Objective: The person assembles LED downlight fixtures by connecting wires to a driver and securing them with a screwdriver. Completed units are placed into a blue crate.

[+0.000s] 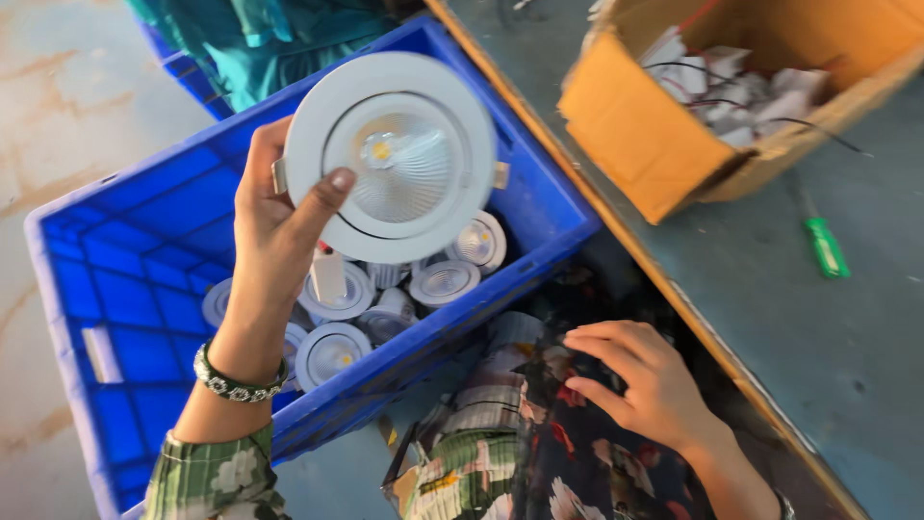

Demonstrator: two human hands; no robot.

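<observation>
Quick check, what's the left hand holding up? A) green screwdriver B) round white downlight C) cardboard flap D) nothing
B: the left hand grips a round white downlight by its rim, above the blue crate of similar lights; the green screwdriver lies untouched on the table, and the right hand rests on patterned fabric.

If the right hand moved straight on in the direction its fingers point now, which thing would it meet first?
The right hand rests on the dark floral fabric, fingers pointing left towards the blue plastic crate. It would probably meet the crate's near wall first, though depth is unclear.
</observation>
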